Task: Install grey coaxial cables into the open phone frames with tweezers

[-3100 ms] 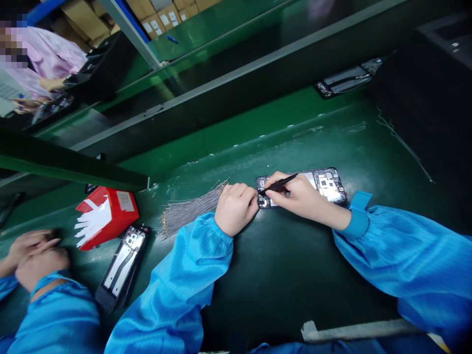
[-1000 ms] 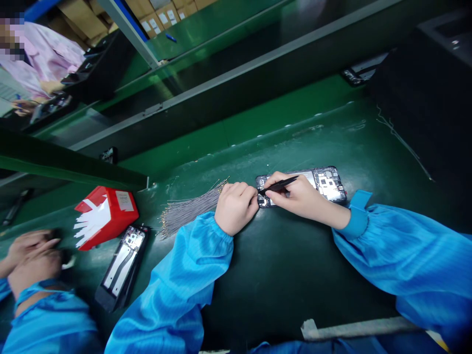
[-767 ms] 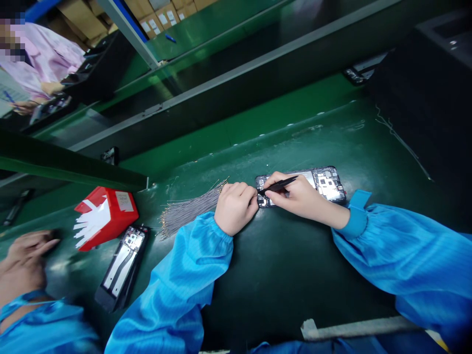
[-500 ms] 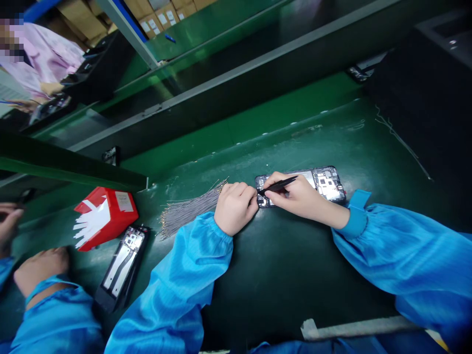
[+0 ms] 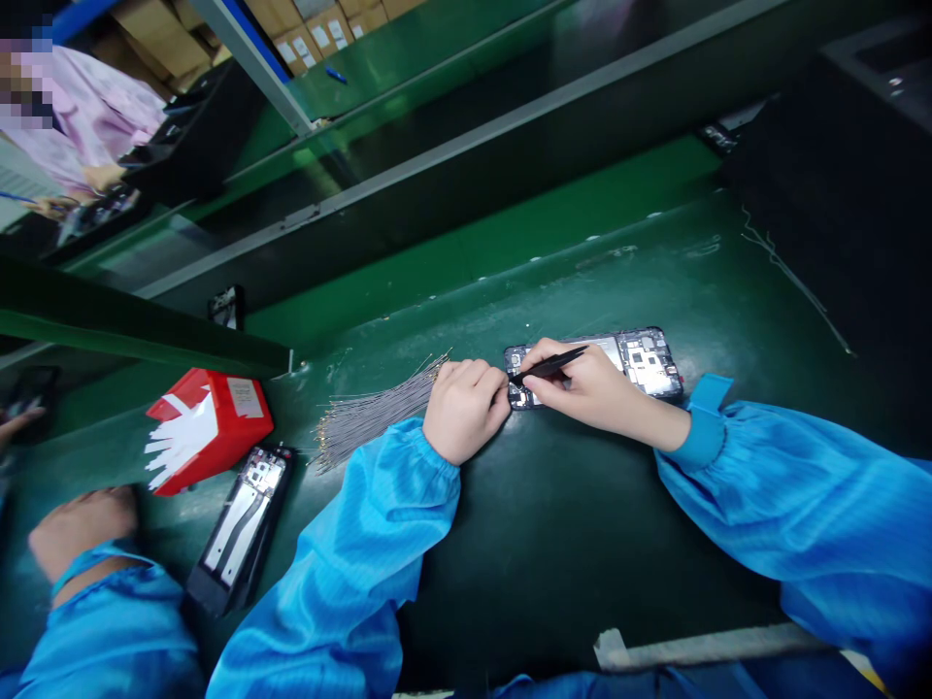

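An opened phone (image 5: 647, 364), its circuit board and metal plate exposed, lies flat on the green table. Black tweezers (image 5: 557, 363) are gripped in my right hand (image 5: 582, 388), their tip down at the phone's left end. Beside that same end my left hand (image 5: 466, 413) rests with curled fingers; whatever they pinch is hidden. A bundle of thin grey cables (image 5: 379, 417) with gold-coloured ends lies just left of my left hand, partly behind it.
To the left stand a red box (image 5: 251, 427) holding white strips and a stack of opened phones (image 5: 244, 529). A co-worker's hand (image 5: 83, 529) rests at far left. A black box (image 5: 837, 214) occupies the right, near loose cables (image 5: 797, 282). A green beam (image 5: 146, 320) crosses left.
Both my hands, the tweezers and the phone look almost unchanged. At far left, a co-worker's other hand has moved down and left. Phones along the back have shifted slightly right.
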Available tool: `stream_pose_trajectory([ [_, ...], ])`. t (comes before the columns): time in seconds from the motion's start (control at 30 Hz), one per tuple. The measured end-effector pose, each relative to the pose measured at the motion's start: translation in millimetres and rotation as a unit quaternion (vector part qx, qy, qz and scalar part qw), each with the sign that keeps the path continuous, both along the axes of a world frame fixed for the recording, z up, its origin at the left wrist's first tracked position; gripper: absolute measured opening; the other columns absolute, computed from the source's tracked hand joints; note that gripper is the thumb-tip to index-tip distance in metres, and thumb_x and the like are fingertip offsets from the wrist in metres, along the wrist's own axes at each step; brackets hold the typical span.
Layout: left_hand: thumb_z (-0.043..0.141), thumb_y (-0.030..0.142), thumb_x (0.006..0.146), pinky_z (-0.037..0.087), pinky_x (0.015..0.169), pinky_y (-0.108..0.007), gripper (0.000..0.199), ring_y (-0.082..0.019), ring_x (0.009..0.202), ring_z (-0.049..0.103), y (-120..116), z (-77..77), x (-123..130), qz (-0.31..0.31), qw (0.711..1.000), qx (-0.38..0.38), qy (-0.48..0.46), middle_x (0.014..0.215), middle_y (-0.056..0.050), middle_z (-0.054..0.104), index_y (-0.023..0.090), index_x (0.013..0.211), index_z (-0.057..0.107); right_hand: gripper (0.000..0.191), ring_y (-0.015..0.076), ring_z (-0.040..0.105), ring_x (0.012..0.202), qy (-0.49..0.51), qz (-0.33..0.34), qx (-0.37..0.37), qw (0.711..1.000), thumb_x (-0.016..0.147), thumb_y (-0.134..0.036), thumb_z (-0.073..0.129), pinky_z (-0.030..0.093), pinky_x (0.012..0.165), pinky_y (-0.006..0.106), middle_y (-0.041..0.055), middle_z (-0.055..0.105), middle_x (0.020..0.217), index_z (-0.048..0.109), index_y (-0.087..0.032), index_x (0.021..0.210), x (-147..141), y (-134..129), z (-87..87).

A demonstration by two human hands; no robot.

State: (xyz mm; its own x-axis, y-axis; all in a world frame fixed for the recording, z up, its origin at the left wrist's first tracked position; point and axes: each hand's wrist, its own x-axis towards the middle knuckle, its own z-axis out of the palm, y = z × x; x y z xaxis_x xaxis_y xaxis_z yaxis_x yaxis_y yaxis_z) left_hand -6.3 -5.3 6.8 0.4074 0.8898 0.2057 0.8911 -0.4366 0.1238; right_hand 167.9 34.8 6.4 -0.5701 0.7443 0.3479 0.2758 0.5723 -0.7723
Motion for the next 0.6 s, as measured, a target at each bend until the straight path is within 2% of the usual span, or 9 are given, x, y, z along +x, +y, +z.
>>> stream_pose_trajectory([
  [0.6,0.044,0.021,0.081,0.034,0.067,-0.028,0.015,-0.014,0.067,0.048,0.4,0.5,-0.2,0.004,1.0,0.001,-0.003,0.067,-0.001,0.054,0.017,0.072,0.055,0.006,0.0095,0.055,0.062,-0.004,-0.002,-0.001,1.0,0.076,-0.015,0.051,0.041,0.058,0.02,0.0005,0.059,0.073,0.056,-0.015,0.078,-0.6,0.3,-0.2],
])
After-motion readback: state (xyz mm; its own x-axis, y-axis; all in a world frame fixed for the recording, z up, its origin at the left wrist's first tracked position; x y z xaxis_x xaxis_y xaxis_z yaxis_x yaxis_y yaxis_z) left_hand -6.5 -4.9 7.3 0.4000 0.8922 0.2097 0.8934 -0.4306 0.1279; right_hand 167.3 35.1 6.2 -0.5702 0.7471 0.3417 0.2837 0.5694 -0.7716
